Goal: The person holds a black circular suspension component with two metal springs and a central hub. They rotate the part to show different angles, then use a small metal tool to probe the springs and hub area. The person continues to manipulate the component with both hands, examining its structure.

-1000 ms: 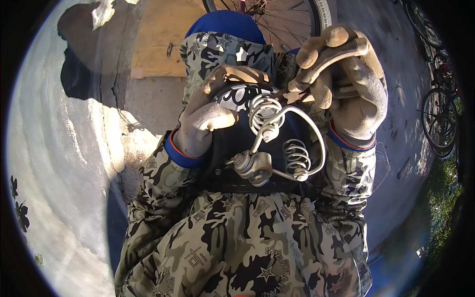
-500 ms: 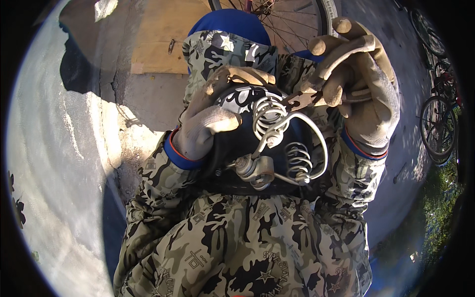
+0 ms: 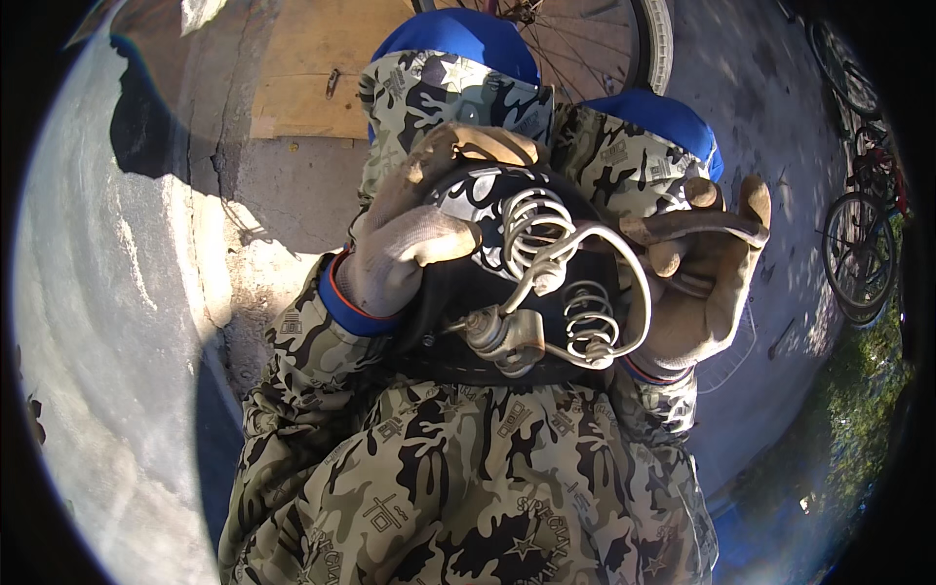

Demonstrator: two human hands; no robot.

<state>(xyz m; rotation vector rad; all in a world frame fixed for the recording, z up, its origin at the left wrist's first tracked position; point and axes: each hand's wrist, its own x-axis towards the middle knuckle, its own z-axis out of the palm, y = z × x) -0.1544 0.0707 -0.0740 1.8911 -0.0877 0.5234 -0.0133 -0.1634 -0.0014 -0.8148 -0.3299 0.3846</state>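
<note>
A black bicycle saddle (image 3: 458, 351) lies upside down on my lap, its pale coil springs (image 3: 536, 229), bent wire frame and metal seat clamp (image 3: 505, 336) facing up. My left hand (image 3: 414, 214), in a tan and white work glove, is closed round the saddle's left side, thumb on the underside and fingers over the far edge. My right hand (image 3: 697, 283), gloved the same, is just right of the wire frame with its fingers bent round the handles of pliers (image 3: 697, 226). The plier jaws are darkened and partly hidden, apart from the springs.
Beyond my knees stands a bicycle wheel (image 3: 585, 49) beside a brown board (image 3: 302, 88) with a small metal object (image 3: 332, 83) on it. More bicycles (image 3: 863, 244) stand at the far right, near green plants (image 3: 848, 419). A cracked concrete floor (image 3: 283, 185) lies to the left.
My right hand has moved down and a little left with the pliers, whose jaws have come away from the upper spring. My left hand keeps its hold on the saddle.
</note>
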